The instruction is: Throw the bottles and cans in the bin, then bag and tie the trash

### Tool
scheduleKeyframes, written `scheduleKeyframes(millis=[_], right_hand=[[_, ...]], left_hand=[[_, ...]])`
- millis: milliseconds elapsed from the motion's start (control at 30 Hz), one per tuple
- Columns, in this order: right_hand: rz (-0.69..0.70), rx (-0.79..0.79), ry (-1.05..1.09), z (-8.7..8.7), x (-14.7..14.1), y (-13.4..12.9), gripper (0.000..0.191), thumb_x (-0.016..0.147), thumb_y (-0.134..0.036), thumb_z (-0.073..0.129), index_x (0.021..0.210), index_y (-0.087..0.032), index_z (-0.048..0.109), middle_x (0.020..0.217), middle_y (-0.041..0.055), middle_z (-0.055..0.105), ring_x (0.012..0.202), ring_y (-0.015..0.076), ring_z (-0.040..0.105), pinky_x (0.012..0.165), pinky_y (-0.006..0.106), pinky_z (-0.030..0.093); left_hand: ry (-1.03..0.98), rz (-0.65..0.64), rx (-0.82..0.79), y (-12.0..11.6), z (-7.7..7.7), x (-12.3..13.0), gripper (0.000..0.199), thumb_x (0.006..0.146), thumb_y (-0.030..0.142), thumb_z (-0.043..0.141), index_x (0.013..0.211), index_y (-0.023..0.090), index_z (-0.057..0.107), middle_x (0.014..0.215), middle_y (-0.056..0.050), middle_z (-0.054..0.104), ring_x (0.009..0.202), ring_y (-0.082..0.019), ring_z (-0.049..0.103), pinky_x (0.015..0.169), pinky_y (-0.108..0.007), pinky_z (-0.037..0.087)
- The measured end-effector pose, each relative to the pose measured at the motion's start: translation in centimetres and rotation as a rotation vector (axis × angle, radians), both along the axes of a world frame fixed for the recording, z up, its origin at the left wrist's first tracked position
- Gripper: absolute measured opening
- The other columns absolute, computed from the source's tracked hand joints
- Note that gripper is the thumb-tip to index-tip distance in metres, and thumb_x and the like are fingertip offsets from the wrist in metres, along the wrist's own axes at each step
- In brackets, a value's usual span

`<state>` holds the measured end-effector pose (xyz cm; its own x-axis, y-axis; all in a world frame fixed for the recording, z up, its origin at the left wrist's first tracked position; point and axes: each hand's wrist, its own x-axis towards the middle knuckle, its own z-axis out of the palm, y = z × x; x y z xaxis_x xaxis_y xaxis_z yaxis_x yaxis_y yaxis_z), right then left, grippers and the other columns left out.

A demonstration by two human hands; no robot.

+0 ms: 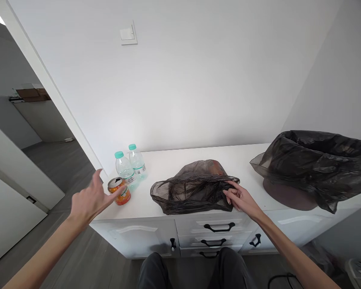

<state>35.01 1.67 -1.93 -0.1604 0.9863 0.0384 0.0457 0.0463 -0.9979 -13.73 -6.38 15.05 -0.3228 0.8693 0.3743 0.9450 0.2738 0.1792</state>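
Our left hand (88, 200), fingers wide, is beside the can (123, 196) on the counter (243, 155); a bump could tip it. Our right hand (241, 198) pinches the bag (188, 196) mid-counter; a slip could collapse it.

Free to pass along the back edge of the cabinet top (243, 154), behind the black bag (195, 204). Blocked near the left end by the orange can (125, 198) and, behind it, two bottles (124, 166). Open from back edge to front edge between bottles and bag. Blocked toward the right end by the bag-draped bin (289, 195); passable between bin and bag, though crossed at the front edge by the right forearm (276, 230).
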Motion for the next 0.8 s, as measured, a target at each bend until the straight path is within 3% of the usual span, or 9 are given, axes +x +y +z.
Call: scheduleKeyframes(millis=[67, 133, 200, 267, 333, 400, 567, 700, 800], right_hand=[[-0.004, -0.011, 0.001, 0.2, 0.1, 0.0, 0.086, 0.081, -0.067, 0.070, 0.145, -0.016, 0.044, 0.063, -0.0062, 0.059, 0.040, 0.0085, 0.033, 0.039, 0.024, 0.028], [-0.006, -0.022, -0.001, 0.4, 0.2, 0.1, 0.088, 0.082, -0.067, 0.069, 0.147, -0.015, 0.042, 0.062, -0.0065, 0.058, 0.041, 0.0090, 0.034, 0.040, 0.024, 0.027], [-0.013, -0.014, -0.008, 0.8, 0.3, 0.0, 0.091, 0.083, -0.066, 0.069, 0.151, -0.013, 0.039, 0.060, -0.0070, 0.055, 0.045, 0.0108, 0.039, 0.044, 0.025, 0.030], [-0.030, 0.004, -0.019, 1.1, 0.5, 0.0, 0.097, 0.084, -0.065, 0.068, 0.156, -0.012, 0.033, 0.058, -0.0071, 0.052, 0.052, 0.0139, 0.046, 0.050, 0.026, 0.037], [-0.044, 0.012, -0.024, 1.4, 0.6, 0.0, 0.102, 0.085, -0.064, 0.067, 0.161, -0.010, 0.025, 0.058, -0.0070, 0.052, 0.058, 0.0165, 0.052, 0.057, 0.027, 0.042], [-0.050, 0.008, -0.013, 1.5, 0.7, 0.1, 0.105, 0.085, -0.063, 0.067, 0.163, -0.010, 0.019, 0.057, -0.0075, 0.053, 0.058, 0.0169, 0.053, 0.060, 0.028, 0.044], [-0.005, 0.039, 0.063, 1.4, 0.9, 1.6, 0.103, 0.086, -0.054, 0.065, 0.164, -0.011, 0.013, 0.054, -0.0099, 0.055, 0.050, 0.0146, 0.050, 0.054, 0.026, 0.041], [-0.001, 0.042, 0.102, 1.0, 1.0, 2.9, 0.105, 0.090, -0.046, 0.060, 0.165, -0.011, -0.005, 0.052, -0.0111, 0.057, 0.047, 0.0140, 0.050, 0.053, 0.025, 0.041], [-0.004, 0.016, 0.087, 0.9, 1.0, 3.4, 0.106, 0.091, -0.045, 0.059, 0.165, -0.011, -0.009, 0.053, -0.0107, 0.059, 0.045, 0.0137, 0.050, 0.050, 0.024, 0.040]], left_hand=[[0.102, 0.041, 0.190, -0.8, -0.4, 0.5, 0.075, 0.088, 0.070, 0.048, 0.140, 0.017, 0.041, 0.116, -0.018, 0.066, 0.093, -0.038, 0.069, 0.060, -0.038, 0.049], [0.166, -0.021, 0.336, -1.2, -1.4, 2.1, 0.051, 0.094, 0.059, 0.046, 0.124, 0.018, 0.050, 0.113, -0.014, 0.064, 0.089, -0.031, 0.068, 0.062, -0.036, 0.051], [0.167, -0.291, 0.336, -1.0, -2.7, 5.4, 0.032, 0.096, 0.049, 0.048, 0.107, 0.020, 0.056, 0.096, -0.009, 0.065, 0.077, -0.024, 0.066, 0.066, -0.035, 0.052], [0.179, -0.701, 0.152, -0.1, -3.8, 10.0, 0.021, 0.099, 0.036, 0.045, 0.102, 0.022, 0.060, 0.088, -0.005, 0.067, 0.076, -0.020, 0.066, 0.073, -0.033, 0.053], [0.167, -0.917, 0.032, 1.7, -4.7, 15.2, 0.022, 0.102, 0.030, 0.042, 0.103, 0.023, 0.063, 0.098, -0.006, 0.071, 0.090, -0.021, 0.068, 0.082, -0.034, 0.053], [0.158, -1.059, -0.067, 4.3, -5.3, 19.9, 0.028, 0.104, 0.028, 0.040, 0.119, 0.023, 0.063, 0.118, -0.008, 0.071, 0.108, -0.023, 0.066, 0.095, -0.037, 0.052], [0.345, -1.092, -0.068, 13.2, -6.4, 27.8, 0.050, 0.095, 0.008, 0.041, 0.143, 0.014, 0.052, 0.154, -0.019, 0.049, 0.145, -0.033, 0.043, 0.118, -0.051, 0.035], [0.491, -1.137, -0.043, 18.7, -6.4, 31.2, 0.078, 0.081, -0.001, 0.055, 0.154, 0.022, 0.042, 0.170, -0.018, 0.023, 0.157, -0.037, 0.019, 0.124, -0.058, 0.019], [0.548, -1.215, -0.078, 20.5, -6.4, 32.7, 0.072, 0.079, -0.001, 0.059, 0.147, 0.023, 0.050, 0.166, -0.017, 0.031, 0.155, -0.037, 0.023, 0.123, -0.058, 0.019]])
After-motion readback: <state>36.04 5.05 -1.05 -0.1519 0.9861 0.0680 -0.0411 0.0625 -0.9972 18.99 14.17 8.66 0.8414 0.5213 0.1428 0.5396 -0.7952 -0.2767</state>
